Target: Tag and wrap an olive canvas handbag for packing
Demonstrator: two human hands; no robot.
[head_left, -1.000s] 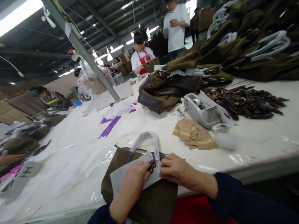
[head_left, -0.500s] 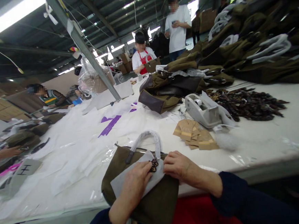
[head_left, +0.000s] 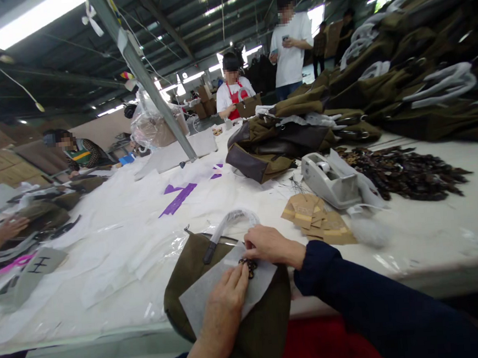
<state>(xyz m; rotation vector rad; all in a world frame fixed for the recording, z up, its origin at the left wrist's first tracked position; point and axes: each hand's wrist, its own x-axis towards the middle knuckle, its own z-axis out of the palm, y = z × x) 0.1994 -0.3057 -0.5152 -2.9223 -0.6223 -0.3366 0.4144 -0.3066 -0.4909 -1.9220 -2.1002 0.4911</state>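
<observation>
An olive-green handbag (head_left: 180, 277) lies at the table's front edge, its wrapped handle (head_left: 230, 217) arching away from me. A sheet of thin white paper (head_left: 195, 304) covers part of its front. On the paper sits a dark patterned charm (head_left: 251, 266). My left hand (head_left: 224, 301) rests flat over the paper, fingers stretched out and fingertips at the charm. My right hand (head_left: 271, 245) is closed above the charm, near the paper's upper edge and the handle's base. Its fingertips are pinched together; what they hold is hidden.
Brown card tags (head_left: 316, 220), a grey tape dispenser (head_left: 330, 180) and a heap of dark charms (head_left: 416, 170) lie to the right. Olive bags (head_left: 381, 96) are piled behind. Purple strips (head_left: 178, 200) lie mid-table. Co-worker's hands (head_left: 13, 227) touch a bag at left.
My right hand has moved up and left from the paper's right edge to above the charm. My left hand stays on the paper, its fingers now pointing more upward.
</observation>
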